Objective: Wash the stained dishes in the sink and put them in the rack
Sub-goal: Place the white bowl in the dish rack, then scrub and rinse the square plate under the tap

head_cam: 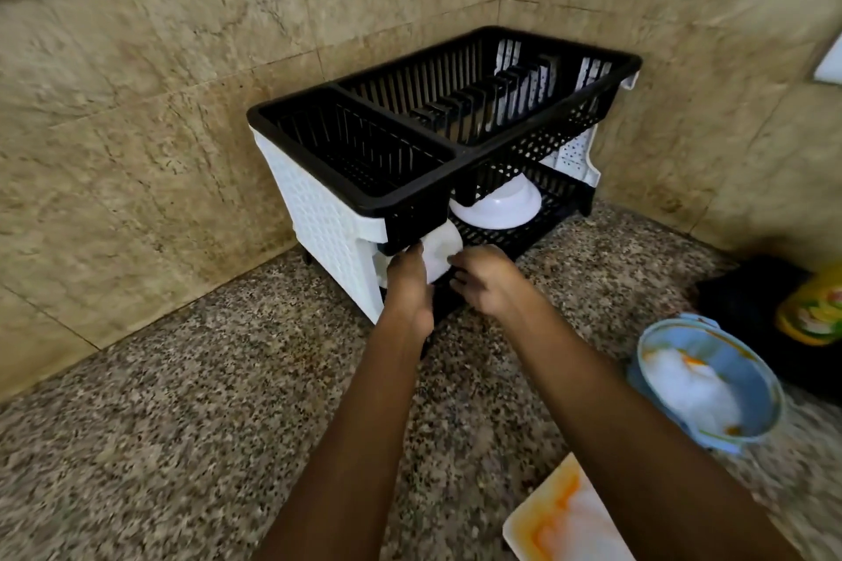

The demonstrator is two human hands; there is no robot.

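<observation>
1. I see the white bowl [438, 251] at the front left of the rack's [319, 214] lower shelf, tipped on its side, its base toward me.
2. My left hand [408, 287] grips its left edge with curled fingers.
3. My right hand [485, 282] touches its right edge, fingers half closed.
4. A second white bowl [496, 207] lies farther right, upside down.

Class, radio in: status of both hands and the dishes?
Both hands on white bowl, lower rack tier. Stained blue bowl waiting on counter. Path clear.
</observation>
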